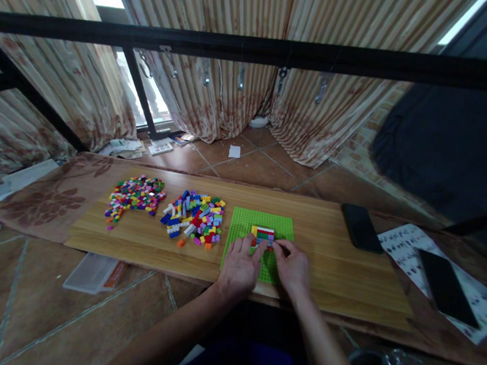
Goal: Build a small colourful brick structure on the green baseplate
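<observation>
Green studded baseplate (pixel 243 220) lay just right of frame centre, lower half, on a wood-grain board (pixel 322 298). Small block build (pixel 265 235) sat on it, near the plate's middle: yellow at its left end, white and red rows on top, blue-grey ones nearer the wearer, partly covered by fingers. Left hand (pixel 241 266) was over the plate's lower left, palm down, fingers loosely extended, not clenched, fingertips at the build's near edge. Right hand (pixel 294 268) came in at the plate's lower right, thumb and index drawn together by the build's right end; couldn't tell if a brick was pinched there.

Two loose heaps left of the plate: larger bricks (pixel 199 215) nearer it, mixed colours; tiny pieces (pixel 137 197) further left. Black phone (pixel 360 227) was at the board's right end; second dark phone (pixel 447 288) lay on a printed sheet (pixel 406 246), far right. Clear plastic tray (pixel 88 273) showed lower left, below the board. Black rail (pixel 240 48) crossed the upper frame, striped curtains (pixel 240 8) behind.
</observation>
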`<action>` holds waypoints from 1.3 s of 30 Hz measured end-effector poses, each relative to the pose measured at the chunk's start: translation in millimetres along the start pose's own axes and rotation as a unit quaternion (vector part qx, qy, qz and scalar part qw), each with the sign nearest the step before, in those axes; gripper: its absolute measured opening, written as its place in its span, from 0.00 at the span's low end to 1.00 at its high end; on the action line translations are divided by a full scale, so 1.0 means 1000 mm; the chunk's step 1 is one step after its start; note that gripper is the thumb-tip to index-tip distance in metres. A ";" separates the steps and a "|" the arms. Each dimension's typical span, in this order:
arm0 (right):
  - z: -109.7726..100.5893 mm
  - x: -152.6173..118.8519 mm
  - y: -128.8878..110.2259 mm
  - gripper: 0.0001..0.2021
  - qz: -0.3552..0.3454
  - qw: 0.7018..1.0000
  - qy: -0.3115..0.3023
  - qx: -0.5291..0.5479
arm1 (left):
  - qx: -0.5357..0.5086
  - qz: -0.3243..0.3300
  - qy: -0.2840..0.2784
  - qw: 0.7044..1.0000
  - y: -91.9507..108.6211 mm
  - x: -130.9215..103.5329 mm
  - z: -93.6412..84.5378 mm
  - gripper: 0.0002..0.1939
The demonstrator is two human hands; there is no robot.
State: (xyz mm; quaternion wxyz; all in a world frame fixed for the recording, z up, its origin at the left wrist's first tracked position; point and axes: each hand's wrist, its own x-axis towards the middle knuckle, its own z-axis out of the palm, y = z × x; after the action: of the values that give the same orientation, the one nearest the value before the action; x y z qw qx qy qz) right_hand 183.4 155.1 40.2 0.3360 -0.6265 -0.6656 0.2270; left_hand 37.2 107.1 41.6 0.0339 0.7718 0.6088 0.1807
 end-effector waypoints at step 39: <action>-0.025 -0.022 0.019 0.21 0.026 0.995 0.051 0.080 | -0.084 -0.047 0.077 0.992 -0.009 -0.067 -0.013 0.25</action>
State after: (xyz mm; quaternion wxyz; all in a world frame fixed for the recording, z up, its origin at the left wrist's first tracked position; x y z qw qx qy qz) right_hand 214.7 132.3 39.7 0.4122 -0.6256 -0.6110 0.2558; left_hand 11.8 43.9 35.1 0.0603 0.7204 0.6279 0.2883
